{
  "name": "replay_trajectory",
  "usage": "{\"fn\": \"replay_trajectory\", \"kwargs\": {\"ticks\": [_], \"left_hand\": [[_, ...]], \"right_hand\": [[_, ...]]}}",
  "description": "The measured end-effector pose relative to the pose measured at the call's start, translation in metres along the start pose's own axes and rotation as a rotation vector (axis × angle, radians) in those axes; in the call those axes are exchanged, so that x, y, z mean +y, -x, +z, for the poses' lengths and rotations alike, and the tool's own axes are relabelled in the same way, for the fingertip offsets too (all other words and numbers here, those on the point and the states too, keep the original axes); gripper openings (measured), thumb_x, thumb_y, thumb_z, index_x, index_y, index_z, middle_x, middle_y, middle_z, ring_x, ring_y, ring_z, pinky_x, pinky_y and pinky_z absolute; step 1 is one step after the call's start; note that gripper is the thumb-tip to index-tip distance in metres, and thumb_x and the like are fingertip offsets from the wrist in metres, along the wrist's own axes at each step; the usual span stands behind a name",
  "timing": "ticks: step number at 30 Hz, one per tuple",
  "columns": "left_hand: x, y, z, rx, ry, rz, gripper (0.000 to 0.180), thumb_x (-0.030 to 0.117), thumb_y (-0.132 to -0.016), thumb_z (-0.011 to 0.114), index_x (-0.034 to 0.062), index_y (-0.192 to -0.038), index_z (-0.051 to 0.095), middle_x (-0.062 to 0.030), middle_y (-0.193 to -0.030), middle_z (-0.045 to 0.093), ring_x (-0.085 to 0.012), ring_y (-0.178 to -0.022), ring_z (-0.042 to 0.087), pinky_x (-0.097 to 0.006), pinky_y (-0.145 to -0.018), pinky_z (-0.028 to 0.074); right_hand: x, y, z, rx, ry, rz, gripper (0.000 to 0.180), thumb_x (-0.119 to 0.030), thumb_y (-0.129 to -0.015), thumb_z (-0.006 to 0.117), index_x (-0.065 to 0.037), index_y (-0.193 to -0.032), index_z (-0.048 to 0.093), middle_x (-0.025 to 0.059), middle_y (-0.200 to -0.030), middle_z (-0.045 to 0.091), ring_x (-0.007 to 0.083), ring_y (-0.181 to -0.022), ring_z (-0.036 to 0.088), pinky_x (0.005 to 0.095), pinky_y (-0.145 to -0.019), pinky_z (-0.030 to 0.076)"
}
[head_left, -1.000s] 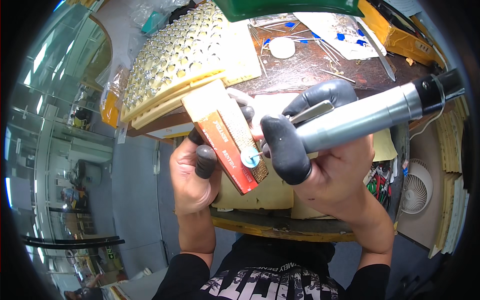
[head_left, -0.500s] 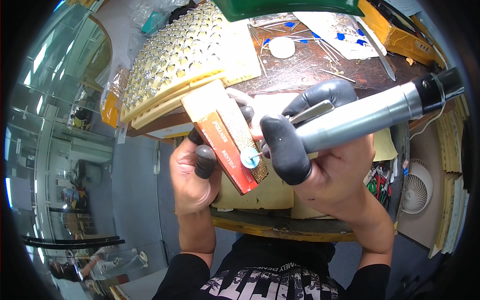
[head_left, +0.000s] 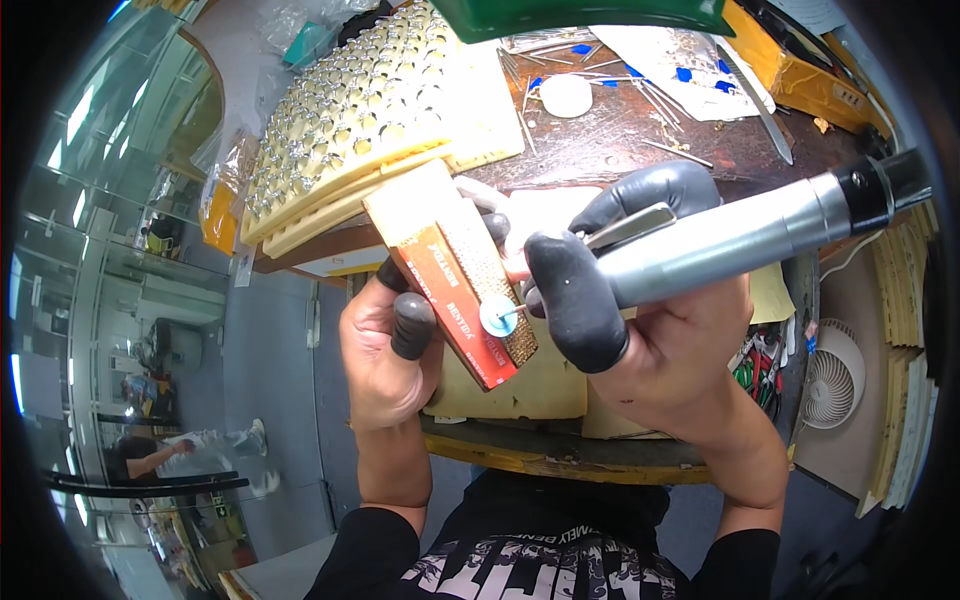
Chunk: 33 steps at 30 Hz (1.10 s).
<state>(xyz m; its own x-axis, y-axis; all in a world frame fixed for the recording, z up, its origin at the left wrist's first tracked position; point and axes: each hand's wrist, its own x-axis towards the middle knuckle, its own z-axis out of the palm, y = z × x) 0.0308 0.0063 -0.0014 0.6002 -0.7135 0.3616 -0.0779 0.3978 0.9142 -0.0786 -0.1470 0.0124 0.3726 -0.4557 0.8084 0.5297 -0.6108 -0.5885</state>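
My left hand (head_left: 385,340), black covers on its fingertips, grips a long block (head_left: 445,280) with a red printed face and a coarse, golden-brown textured strip along one side. The block leans diagonally in front of me. My right hand (head_left: 590,300), also with black finger covers, is closed round a silver rotary handpiece (head_left: 725,240) with a metal lever on its side. From its tip a thin shank carries a small light-blue disc (head_left: 498,316). That disc overlaps the block's lower end beside the textured strip; whether it touches, I cannot tell.
Yellow trays (head_left: 350,165) with rows of shiny metal pieces stand at the left. Thin metal rods, a round white piece (head_left: 566,96) and a knife-like blade (head_left: 765,125) lie on the dark bench. A green object (head_left: 590,15) hangs overhead; a white fan (head_left: 832,375) is at right.
The handpiece's rear end has dipped slightly and the right hand has shifted a little to the right. The block and left hand stay nearly still. A person behind the glass has moved.
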Motion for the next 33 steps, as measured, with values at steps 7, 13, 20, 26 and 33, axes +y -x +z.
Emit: {"fn": "replay_trajectory", "kwargs": {"ticks": [7,13,20,26,33], "left_hand": [[0.0003,0.0000,0.0002,0.006,-0.026,-0.008,0.062,0.036,-0.090,0.063,-0.0115,-0.127,0.048,-0.0218,-0.126,0.056,-0.0292,-0.114,0.059,-0.044,-0.100,0.045],[0.0001,-0.0011,0.0008,-0.017,-0.016,0.002,0.061,0.035,-0.091,0.062,-0.0112,-0.127,0.049,-0.0219,-0.126,0.056,-0.0292,-0.112,0.059,-0.044,-0.099,0.046],[0.0007,-0.0010,-0.0003,-0.034,-0.028,0.010,0.062,0.037,-0.091,0.061,-0.0112,-0.128,0.048,-0.0223,-0.126,0.056,-0.0297,-0.113,0.059,-0.045,-0.099,0.046],[0.0023,-0.0012,0.0040,-0.015,-0.025,0.013,0.065,0.039,-0.090,0.063,-0.0114,-0.128,0.048,-0.0221,-0.126,0.056,-0.0300,-0.115,0.058,-0.044,-0.099,0.046],[0.0004,0.0005,-0.0003,-0.025,-0.059,0.005,0.066,0.039,-0.089,0.064,-0.0104,-0.128,0.048,-0.0227,-0.127,0.056,-0.0304,-0.116,0.057,-0.045,-0.100,0.046]], "right_hand": [[0.0007,-0.0005,-0.0007,-0.016,-0.006,-0.006,0.007,0.000,-0.076,0.071,-0.001,-0.069,0.068,0.0099,-0.076,0.059,0.0152,-0.068,0.058,0.0254,-0.055,0.044],[0.0012,-0.0001,0.0002,-0.013,0.028,-0.007,0.008,0.000,-0.076,0.071,-0.001,-0.069,0.068,0.0097,-0.075,0.059,0.0152,-0.067,0.058,0.0253,-0.055,0.044],[-0.0007,-0.0007,0.0011,0.004,0.012,0.005,0.008,0.000,-0.076,0.071,-0.001,-0.069,0.068,0.0098,-0.075,0.058,0.0147,-0.066,0.058,0.0248,-0.055,0.044],[0.0000,0.0002,0.0004,-0.010,0.001,0.006,0.008,0.000,-0.076,0.071,-0.001,-0.069,0.067,0.0099,-0.076,0.058,0.0149,-0.067,0.058,0.0251,-0.056,0.044],[0.0023,0.0025,0.0005,-0.009,0.039,-0.021,0.008,0.000,-0.076,0.071,-0.001,-0.069,0.067,0.0098,-0.076,0.058,0.0144,-0.067,0.058,0.0255,-0.055,0.044]]}}
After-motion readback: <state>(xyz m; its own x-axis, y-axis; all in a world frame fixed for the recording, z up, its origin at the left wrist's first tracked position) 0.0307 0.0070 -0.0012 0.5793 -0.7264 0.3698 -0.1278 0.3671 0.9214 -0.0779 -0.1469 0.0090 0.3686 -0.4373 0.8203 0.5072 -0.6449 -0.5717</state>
